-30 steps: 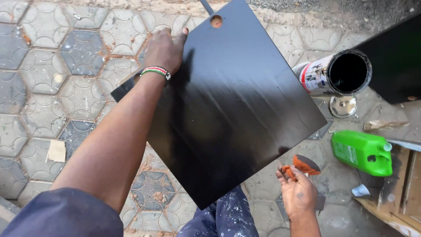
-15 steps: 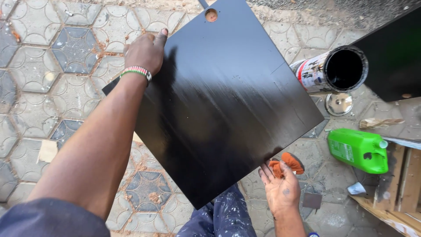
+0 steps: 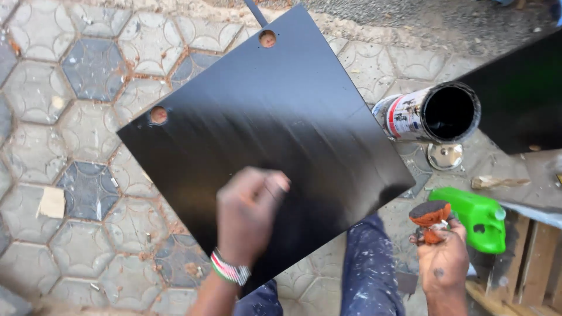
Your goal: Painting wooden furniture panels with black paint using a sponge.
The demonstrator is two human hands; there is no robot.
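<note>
Board [image 3: 269, 134], black with two holes, tilts over paving; blurred left hand [image 3: 249, 213] lies on it, grip unclear; right hand [image 3: 445, 260] clasps an orange sponge [image 3: 429, 217].

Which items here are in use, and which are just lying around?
In use: black board, under the blurred left hand; orange sponge pad in the right hand; open paint can.
Lying about: green jug, can lid, paper scrap.
</note>
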